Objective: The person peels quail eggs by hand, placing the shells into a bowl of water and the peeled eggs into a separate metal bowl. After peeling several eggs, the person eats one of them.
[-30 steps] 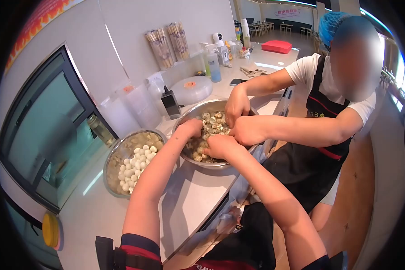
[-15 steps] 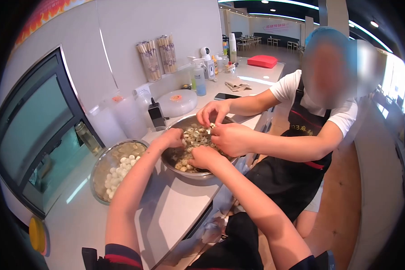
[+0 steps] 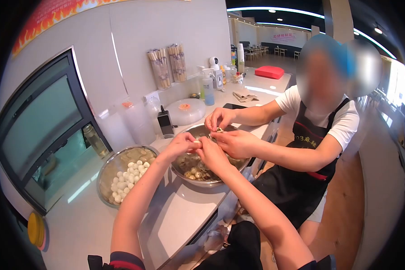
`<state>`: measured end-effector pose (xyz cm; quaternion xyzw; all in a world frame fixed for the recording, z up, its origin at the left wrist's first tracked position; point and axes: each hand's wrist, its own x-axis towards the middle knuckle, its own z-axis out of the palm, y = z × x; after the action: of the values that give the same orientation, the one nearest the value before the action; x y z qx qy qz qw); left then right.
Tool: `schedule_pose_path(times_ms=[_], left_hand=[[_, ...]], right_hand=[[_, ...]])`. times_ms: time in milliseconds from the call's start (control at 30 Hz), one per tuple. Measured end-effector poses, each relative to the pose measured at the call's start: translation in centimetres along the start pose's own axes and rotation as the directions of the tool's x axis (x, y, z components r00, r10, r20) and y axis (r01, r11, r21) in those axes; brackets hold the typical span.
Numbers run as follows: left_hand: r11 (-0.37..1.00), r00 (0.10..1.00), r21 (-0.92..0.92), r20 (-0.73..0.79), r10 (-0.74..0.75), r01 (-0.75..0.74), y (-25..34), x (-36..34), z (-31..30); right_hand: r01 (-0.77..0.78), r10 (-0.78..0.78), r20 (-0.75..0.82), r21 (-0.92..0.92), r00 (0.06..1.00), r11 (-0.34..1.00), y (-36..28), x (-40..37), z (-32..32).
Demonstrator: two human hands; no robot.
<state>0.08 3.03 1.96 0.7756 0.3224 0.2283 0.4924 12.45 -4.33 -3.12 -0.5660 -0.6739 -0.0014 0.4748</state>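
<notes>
Bowls we count: two, left bowl (image 3: 101, 179) and right bowl (image 3: 211, 182).
Our hands: left hand (image 3: 181, 145) and right hand (image 3: 213, 154) together pinch one egg (image 3: 196, 141).

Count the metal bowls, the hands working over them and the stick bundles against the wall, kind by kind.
Metal bowls: 2, the peeled-egg bowl and the shell bowl.
Hands: 4, the left hand and right hand pinching one egg, plus a co-worker's two hands.
Stick bundles: 2.
Total: 8.
</notes>
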Motion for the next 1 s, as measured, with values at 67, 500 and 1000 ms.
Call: schedule_pose_path(times_ms=[67,500,1000], left_hand=[[0.990,0.995,-0.138,-0.099,-0.017,0.003,0.2,-1.2,0.4],[0.734,0.980,-0.660,-0.196,0.041,-0.163,-1.5,-4.3,1.0],[0.671,0.985,-0.722,-0.142,0.093,-0.168,-1.5,-4.8,0.9]], right_hand=[[0.173,-0.165,-0.112,0.073,0.980,0.982,0.0,0.6,0.0],[0.085,-0.050,-0.112,0.334,0.992,0.939,-2.2,1.1,-2.1],[0.187,-0.168,-0.084,0.320,0.982,0.929,-3.6,0.6,-2.3]])
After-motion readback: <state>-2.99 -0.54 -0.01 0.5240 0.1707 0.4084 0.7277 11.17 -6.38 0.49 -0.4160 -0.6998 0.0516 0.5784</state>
